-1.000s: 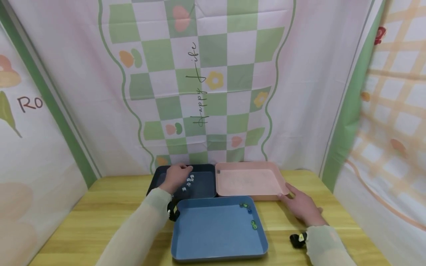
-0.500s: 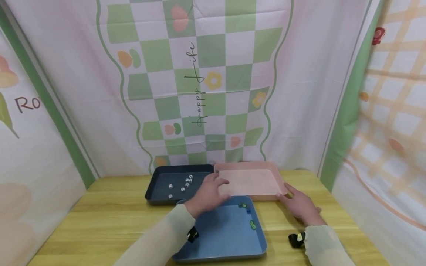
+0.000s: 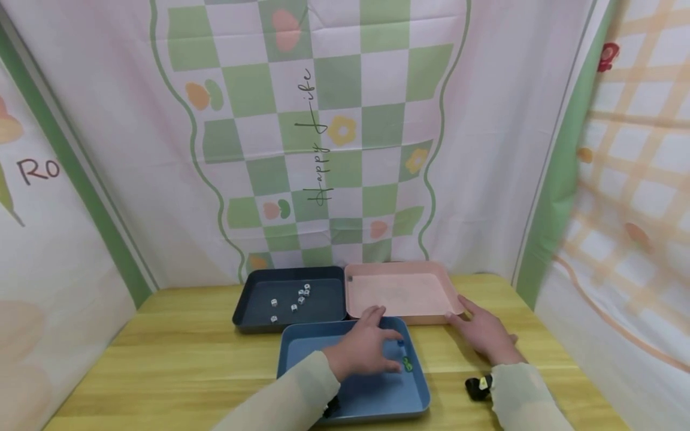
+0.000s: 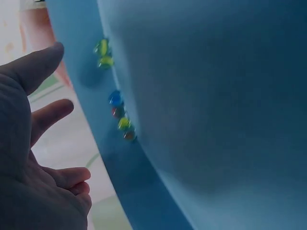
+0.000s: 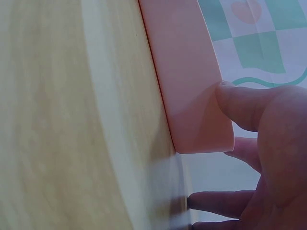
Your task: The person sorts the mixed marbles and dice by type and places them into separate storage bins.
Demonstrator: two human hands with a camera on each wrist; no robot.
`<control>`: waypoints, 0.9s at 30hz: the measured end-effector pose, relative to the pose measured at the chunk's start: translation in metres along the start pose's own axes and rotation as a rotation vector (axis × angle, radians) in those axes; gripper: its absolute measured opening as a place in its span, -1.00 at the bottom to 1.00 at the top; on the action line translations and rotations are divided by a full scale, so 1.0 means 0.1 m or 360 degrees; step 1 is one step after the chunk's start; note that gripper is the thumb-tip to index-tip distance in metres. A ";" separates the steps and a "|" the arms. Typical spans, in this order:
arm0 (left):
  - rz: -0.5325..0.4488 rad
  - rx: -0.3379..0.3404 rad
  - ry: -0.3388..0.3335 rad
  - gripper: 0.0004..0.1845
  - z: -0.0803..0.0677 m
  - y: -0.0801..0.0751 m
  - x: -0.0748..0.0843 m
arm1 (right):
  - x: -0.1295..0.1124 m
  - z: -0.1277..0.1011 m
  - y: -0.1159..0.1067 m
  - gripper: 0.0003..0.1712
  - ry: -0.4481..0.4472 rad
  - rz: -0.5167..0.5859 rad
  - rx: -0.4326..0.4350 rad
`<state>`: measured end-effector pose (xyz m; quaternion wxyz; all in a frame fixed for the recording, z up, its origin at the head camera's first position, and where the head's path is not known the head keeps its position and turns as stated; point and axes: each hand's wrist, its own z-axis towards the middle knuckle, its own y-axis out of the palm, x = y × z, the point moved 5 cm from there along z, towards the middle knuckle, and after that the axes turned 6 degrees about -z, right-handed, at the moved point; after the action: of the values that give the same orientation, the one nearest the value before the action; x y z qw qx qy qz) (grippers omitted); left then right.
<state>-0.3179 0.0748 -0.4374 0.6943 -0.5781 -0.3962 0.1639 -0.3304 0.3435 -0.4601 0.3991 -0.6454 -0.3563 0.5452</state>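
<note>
My left hand (image 3: pixel 366 347) reaches over the blue tray (image 3: pixel 377 401), fingers spread and holding nothing. Thumb and fingertips hover near the tray's right wall, where green marbles (image 3: pixel 407 364) lie. In the left wrist view, a pair of yellow-green marbles (image 4: pixel 103 53) sits apart from a short row with a blue marble (image 4: pixel 115 98). In the head view the hand covers part of that row. My right hand (image 3: pixel 485 332) holds the near right corner of the pink tray (image 3: pixel 404 299). Its thumb (image 5: pixel 240 100) presses the front wall at the rim, with a finger round the side.
A dark navy tray (image 3: pixel 259 293) stands left of the pink one, with several white dice (image 3: pixel 301 293) in it. One small grey cube (image 3: pixel 350 278) lies in the pink tray's far left corner. Behind the wooden table (image 3: pixel 162 359) hangs a patterned curtain (image 3: pixel 334 149).
My left hand has moved from the navy tray, rightward and nearer, to over the blue tray's marbles, with its fingers spreading. The right hand stays at the pink tray's corner.
</note>
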 end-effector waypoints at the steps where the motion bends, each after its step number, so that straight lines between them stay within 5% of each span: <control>1: 0.0012 -0.0010 0.0008 -0.47 0.00 0.02 0.01 | 0.00 0.00 0.00 0.08 0.0002 0.0002 -0.0001; 20: 0.0254 -0.0041 0.0201 -0.74 0.10 0.16 0.13 | 0.02 0.02 0.02 0.08 -0.0015 0.0002 0.0008; 27: 0.0261 -0.0029 0.0137 -0.92 0.14 0.18 0.12 | 0.01 0.01 0.01 0.11 -0.0003 0.0008 0.0000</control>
<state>-0.3167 0.0972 -0.4497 0.6896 -0.6214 -0.3188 0.1915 -0.3310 0.3442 -0.4615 0.3973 -0.6457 -0.3550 0.5470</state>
